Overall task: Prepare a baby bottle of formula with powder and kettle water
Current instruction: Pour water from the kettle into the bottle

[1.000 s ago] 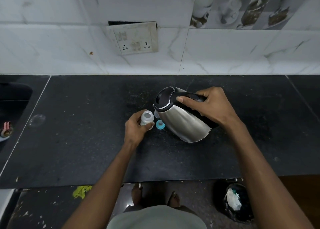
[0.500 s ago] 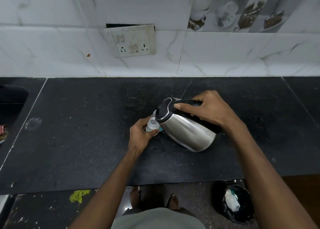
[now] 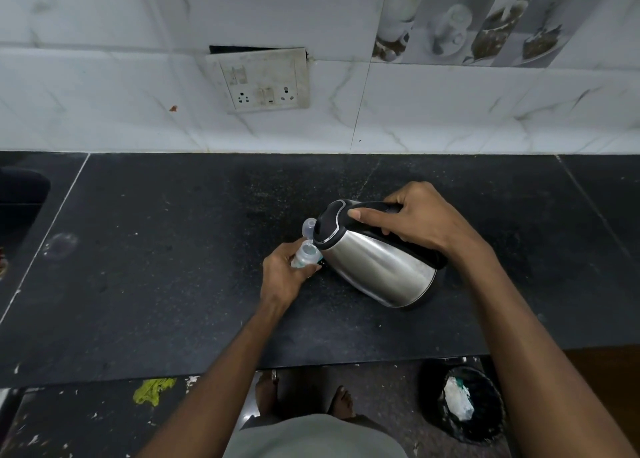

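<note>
A: From the head camera, we are seeing our right hand (image 3: 420,220) wrapping round the black handle of the steel kettle (image 3: 375,265), thumb lying along the top, and tipping its spout over the counter (image 3: 173,250).

B: And our left hand (image 3: 282,277) is curling its fingers round the small baby bottle (image 3: 304,255), which is leaning with its open mouth right under the spout.

A: We are judging the kettle heavy, its metal possibly hot, so the handle is the place to hold. The bottle is looking light and easily tipped; gripping its body is steadying it.

B: A clear cap (image 3: 309,225) is standing just behind the bottle, near the spout. Wall sockets (image 3: 265,80) are sitting well behind, and a bin (image 3: 465,402) is down on the floor.
</note>
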The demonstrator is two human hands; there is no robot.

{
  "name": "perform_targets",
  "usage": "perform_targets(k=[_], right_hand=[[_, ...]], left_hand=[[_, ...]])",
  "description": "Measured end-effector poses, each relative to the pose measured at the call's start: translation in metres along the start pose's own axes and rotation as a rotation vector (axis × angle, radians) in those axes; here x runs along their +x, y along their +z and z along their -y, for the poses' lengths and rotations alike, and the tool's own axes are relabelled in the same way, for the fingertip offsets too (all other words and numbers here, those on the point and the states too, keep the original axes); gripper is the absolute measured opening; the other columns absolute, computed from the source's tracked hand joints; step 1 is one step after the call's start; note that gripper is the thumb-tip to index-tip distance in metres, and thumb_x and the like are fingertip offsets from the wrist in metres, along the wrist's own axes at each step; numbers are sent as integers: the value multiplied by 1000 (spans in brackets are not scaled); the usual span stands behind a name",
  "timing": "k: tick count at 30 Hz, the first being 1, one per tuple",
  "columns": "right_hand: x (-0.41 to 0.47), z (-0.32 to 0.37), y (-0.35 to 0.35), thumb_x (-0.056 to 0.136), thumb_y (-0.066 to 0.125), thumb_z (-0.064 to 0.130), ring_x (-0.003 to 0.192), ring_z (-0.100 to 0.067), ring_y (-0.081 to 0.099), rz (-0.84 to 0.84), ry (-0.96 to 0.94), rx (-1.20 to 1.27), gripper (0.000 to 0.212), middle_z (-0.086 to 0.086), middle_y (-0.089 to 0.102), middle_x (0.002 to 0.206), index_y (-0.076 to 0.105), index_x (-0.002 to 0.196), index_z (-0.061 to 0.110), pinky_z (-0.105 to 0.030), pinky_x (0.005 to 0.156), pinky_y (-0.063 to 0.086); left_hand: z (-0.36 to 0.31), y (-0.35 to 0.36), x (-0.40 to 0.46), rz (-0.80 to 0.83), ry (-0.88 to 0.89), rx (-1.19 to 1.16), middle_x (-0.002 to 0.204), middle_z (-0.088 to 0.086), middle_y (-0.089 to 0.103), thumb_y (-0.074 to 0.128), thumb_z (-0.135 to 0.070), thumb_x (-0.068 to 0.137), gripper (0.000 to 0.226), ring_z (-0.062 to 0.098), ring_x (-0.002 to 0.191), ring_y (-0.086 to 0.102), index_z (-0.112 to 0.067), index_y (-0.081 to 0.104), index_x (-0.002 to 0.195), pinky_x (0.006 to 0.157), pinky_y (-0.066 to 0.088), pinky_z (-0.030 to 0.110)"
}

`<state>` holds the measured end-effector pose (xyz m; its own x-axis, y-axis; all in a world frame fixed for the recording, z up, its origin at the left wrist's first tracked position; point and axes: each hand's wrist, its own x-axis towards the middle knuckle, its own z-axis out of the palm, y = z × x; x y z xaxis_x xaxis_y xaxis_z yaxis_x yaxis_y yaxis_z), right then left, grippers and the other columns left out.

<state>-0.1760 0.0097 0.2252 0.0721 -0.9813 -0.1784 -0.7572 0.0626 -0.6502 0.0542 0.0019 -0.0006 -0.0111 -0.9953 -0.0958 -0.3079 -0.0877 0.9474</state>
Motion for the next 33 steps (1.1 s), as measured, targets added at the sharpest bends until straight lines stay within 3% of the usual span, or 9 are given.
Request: perform_targets(k=[2,12,21,25,33], right_hand=[[-1,2,-2,82,75,68,40,-9,49,3,2,-12,63,5,56,42,70,60,9,-16,45,40],[-3,4,-4,83,75,66,37,-5,46,16,8,-33,59,7,55,40,68,57,14,-12,42,36],[-3,5,-3,83,74,69,38,-7,47,14,5,-34,61,5,55,41,69,58,13,-15,44,37],[-2,8,-3,84,74,67,37,-5,46,26,-8,-50,59,7,55,40,68,57,14,-14,43,36],[-4,11,-9,83,72,69,36,-4,46,12,-19,-92,63,8,55,40,70,59,11,-17,43,36]], left_hand=[[1,2,-1,-7,-12,4,112,-8,75,95,-14,72,55,9,102,73,-23,75,123,91,62,36],[9,0,1,-22,-16,38,114,-7,73,94,-11,72,57,9,104,72,-21,74,125,94,61,33],[10,-1,5,-28,-28,23,116,-5,73,94,-7,71,58,12,105,72,-20,74,125,94,59,31],[8,-4,6,-18,-25,2,110,-13,71,92,-8,74,58,1,101,69,-30,73,124,92,57,25],[13,-5,6,-5,-35,39,118,-10,70,92,-7,74,63,9,108,70,-19,71,132,97,56,26]])
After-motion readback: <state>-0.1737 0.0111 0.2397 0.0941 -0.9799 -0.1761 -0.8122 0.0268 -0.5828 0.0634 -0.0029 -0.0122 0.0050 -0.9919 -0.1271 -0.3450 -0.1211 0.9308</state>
